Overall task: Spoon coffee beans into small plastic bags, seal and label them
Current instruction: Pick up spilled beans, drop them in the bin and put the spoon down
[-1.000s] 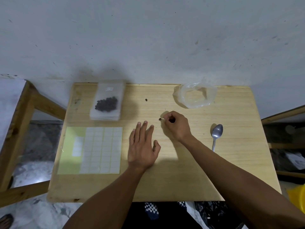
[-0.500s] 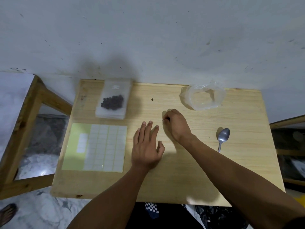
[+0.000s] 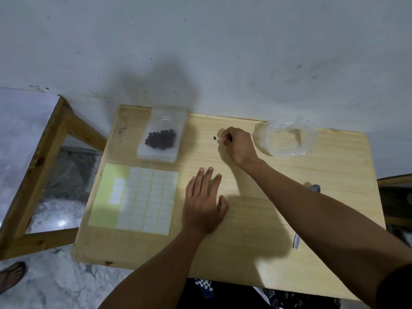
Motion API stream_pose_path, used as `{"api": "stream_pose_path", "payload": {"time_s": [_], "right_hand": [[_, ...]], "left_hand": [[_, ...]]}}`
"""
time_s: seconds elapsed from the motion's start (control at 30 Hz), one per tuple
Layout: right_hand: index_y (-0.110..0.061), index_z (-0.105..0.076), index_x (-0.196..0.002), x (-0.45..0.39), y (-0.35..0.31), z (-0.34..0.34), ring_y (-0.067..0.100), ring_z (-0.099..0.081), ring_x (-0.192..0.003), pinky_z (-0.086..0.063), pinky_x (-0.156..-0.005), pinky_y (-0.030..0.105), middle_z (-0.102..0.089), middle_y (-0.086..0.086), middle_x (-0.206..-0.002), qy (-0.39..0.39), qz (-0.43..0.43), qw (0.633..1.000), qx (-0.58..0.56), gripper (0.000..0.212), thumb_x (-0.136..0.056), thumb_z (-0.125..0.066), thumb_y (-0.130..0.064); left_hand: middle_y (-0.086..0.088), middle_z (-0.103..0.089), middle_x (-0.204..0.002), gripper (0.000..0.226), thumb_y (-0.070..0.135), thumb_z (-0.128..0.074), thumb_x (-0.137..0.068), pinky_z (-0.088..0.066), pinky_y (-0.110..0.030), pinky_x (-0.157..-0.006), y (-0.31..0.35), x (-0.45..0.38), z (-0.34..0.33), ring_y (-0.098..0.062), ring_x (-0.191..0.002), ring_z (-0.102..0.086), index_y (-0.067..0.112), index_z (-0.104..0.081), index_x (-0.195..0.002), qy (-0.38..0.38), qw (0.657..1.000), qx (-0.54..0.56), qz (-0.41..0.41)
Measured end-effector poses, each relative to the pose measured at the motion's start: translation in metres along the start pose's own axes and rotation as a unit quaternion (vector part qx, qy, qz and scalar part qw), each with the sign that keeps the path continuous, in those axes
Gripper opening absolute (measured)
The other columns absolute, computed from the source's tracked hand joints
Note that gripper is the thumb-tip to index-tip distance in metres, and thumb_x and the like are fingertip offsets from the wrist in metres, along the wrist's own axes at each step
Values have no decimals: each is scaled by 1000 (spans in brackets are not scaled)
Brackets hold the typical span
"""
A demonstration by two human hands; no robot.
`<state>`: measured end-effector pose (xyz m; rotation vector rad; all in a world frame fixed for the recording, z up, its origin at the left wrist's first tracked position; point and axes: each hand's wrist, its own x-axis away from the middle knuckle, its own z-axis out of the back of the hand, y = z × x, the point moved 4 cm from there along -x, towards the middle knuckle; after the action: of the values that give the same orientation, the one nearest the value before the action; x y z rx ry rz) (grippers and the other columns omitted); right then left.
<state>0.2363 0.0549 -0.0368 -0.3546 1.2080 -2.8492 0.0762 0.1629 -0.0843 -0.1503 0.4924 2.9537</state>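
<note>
A small clear bag holding dark coffee beans (image 3: 161, 139) lies on a stack of empty bags at the table's back left. One loose coffee bean (image 3: 214, 137) rests on the wood just left of my right hand (image 3: 237, 144). That hand's fingers are curled and pinched, and a dark speck shows between them. My left hand (image 3: 204, 204) lies flat on the table, palm down, fingers apart, holding nothing. A crumpled clear plastic bag (image 3: 287, 139) stands at the back right. The label sheet (image 3: 138, 197) lies at the left. My right forearm hides most of the spoon (image 3: 314, 188).
The wooden table (image 3: 256, 241) stands against a white wall. A wooden frame (image 3: 44, 157) stands to the left over a marble floor. A sandalled foot (image 3: 12, 275) shows at the bottom left. Dark clutter lies beyond the table's right edge.
My right hand has moved away from me, from the nearer loose bean's spot to the farther bean near the back edge. My left hand has stayed flat. The view has shifted.
</note>
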Motion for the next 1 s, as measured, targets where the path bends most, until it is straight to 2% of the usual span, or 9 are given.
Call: {"api": "stream_pose_path", "payload": {"time_s": [0.07,0.13,0.33,0.47,0.63,0.77,0.87,0.93,1.0], "right_hand": [[-2,-68,-105,-14,-4,-2,11,-55,-89,-36,-79,16,-65,3,-97,1,10,1000,16,21,-91,-53,-1],[-4,-70,-104,-24,-7,-7,12,-57,-89,-37,-79,18,-68,4,-95,-15,9,999,33,22,-90,-54,-2],[-10,-57,-66,-25,-12,-22,30,-61,-77,-48,-67,33,-64,11,-78,-39,56,989,132,27,-89,-44,-9],[-6,-61,-73,-22,-11,-26,31,-61,-79,-46,-68,34,-63,14,-85,-38,71,987,136,23,-89,-45,-6],[0,-64,-96,-22,-16,-22,31,-59,-88,-47,-78,38,-61,16,-100,-48,73,985,151,20,-91,-44,-1],[-11,-61,-74,-18,-10,-22,24,-64,-78,-52,-70,29,-68,6,-83,-41,-8,998,41,21,-79,-46,2],[-12,-62,-77,0,-4,-16,5,-59,-70,-41,-62,2,-66,-5,-77,-19,-74,995,-70,17,-84,-54,2],[-10,-65,-86,17,4,-12,-1,-55,-68,-41,-63,3,-61,-12,-74,-11,-96,989,-110,10,-89,-58,-4],[-9,-67,-91,38,17,-10,8,-59,-71,-47,-70,17,-63,-7,-76,-8,-118,986,-118,8,-90,-60,-9]], "left_hand": [[-11,-36,-156,57,33,-49,-88,-26,-48,-117,0,-1,0,-26,-150,-20,13,-50,-141,-19,1000,-6,4],[-10,-33,-158,59,35,-47,-89,-23,-47,-118,1,-2,-1,-26,-151,-17,14,-46,-144,-51,998,-18,12],[-8,-27,-160,63,41,-45,-88,-16,-44,-121,0,-4,-1,-25,-152,-11,19,-39,-147,-97,995,-29,23],[-8,-26,-161,63,42,-44,-89,-16,-44,-121,0,-5,-1,-24,-152,-10,19,-37,-147,-106,994,-28,26],[-8,-25,-161,64,43,-43,-89,-15,-44,-121,0,-4,-1,-24,-152,-9,19,-35,-148,-109,993,-29,25],[-8,-26,-161,64,42,-44,-89,-17,-45,-121,-1,-4,0,-25,-152,-10,18,-38,-148,-102,994,-27,22],[-10,-29,-160,62,38,-46,-90,-20,-47,-119,-2,-2,-1,-26,-151,-14,15,-42,-146,-78,997,-16,15],[-11,-32,-158,59,36,-49,-89,-23,-48,-119,-2,-1,-2,-26,-151,-17,13,-46,-144,-54,998,-3,12],[-9,-34,-158,59,35,-50,-87,-22,-47,-119,-3,-1,-4,-25,-151,-19,15,-48,-142,-48,999,6,19]]}}
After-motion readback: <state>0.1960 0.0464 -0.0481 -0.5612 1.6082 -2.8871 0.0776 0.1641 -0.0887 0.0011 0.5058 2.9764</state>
